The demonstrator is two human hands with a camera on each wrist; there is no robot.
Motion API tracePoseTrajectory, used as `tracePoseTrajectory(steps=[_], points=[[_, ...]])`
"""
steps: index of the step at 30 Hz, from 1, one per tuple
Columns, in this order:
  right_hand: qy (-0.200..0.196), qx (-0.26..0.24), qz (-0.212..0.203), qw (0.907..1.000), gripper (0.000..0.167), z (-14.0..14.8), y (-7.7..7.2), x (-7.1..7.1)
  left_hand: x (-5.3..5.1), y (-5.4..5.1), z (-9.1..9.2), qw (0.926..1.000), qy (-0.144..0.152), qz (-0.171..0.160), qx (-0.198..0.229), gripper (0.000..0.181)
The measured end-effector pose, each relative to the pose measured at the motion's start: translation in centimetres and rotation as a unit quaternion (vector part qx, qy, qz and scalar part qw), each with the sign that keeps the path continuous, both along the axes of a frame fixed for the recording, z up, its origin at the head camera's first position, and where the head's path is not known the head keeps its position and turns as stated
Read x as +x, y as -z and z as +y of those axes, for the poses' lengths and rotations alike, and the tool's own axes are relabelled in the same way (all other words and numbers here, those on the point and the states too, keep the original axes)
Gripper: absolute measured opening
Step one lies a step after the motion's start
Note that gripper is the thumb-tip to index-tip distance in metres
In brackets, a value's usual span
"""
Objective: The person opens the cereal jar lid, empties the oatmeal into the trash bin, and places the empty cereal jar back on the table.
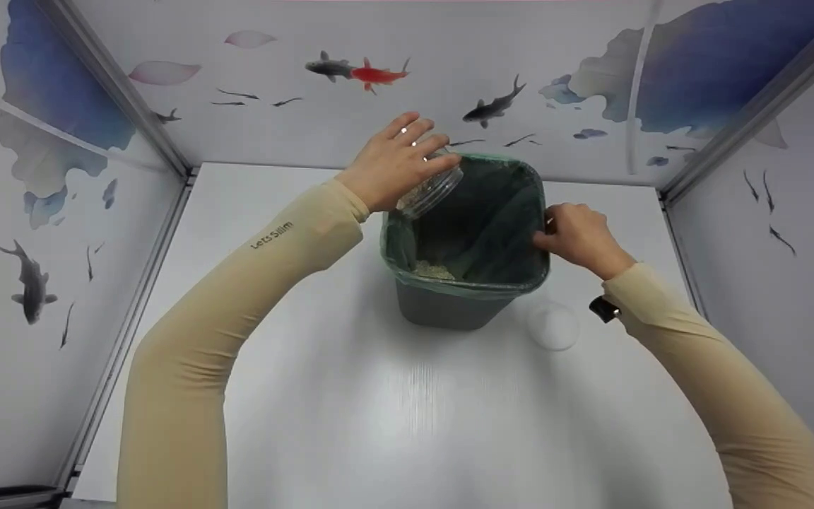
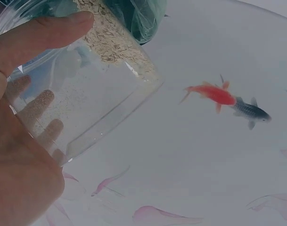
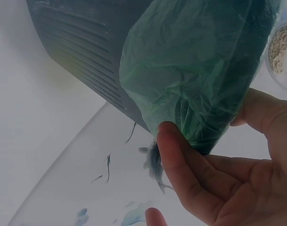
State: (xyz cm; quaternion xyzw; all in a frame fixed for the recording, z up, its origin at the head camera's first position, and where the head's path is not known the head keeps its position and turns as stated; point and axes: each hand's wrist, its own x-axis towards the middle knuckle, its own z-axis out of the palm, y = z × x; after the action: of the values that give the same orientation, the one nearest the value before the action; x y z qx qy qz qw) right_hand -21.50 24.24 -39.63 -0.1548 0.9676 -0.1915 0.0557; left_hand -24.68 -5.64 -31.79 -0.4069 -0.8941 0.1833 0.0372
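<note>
A clear jar (image 1: 429,192) is tilted over the left part of a grey bin (image 1: 442,309), its mouth toward the inside. My left hand (image 1: 396,164) grips it from above; in the left wrist view the jar (image 2: 94,103) holds pale flakes (image 2: 116,40) along one side, with the thumb of the left hand (image 2: 28,141) across it. A green bag (image 1: 502,212) lines the bin, and some flakes (image 1: 435,270) lie at its bottom. At the bin's right rim my right hand (image 1: 580,237) pinches the bag edge, seen also as the green bag (image 3: 181,70) beside the right hand (image 3: 223,174).
A clear round lid (image 1: 553,326) lies on the white table (image 1: 407,417), just right of the bin's base. Behind the table stands a white wall (image 1: 237,127) printed with fish, and printed side walls stand at left and right.
</note>
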Motion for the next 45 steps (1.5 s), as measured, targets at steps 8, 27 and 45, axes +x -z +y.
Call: tracePoseTrajectory(steps=[8, 27, 45], points=[[-0.002, 0.005, 0.001, 1.0, 0.026, 0.04, -0.13, 0.02, 0.04, -0.04, 0.07, 1.0, 0.006, 0.004, 0.004, 0.091], [0.004, 0.017, -0.007, 0.9998, 0.025, -0.09, -0.26, 0.06, 0.09, -0.19, 0.37, 1.0, 0.004, 0.004, -0.001, 0.083], [-0.004, 0.013, 0.01, 0.9999, 0.022, -0.05, -0.19, 0.01, 0.14, -0.27, 0.57, 0.9999, 0.005, -0.006, -0.008, 0.072]])
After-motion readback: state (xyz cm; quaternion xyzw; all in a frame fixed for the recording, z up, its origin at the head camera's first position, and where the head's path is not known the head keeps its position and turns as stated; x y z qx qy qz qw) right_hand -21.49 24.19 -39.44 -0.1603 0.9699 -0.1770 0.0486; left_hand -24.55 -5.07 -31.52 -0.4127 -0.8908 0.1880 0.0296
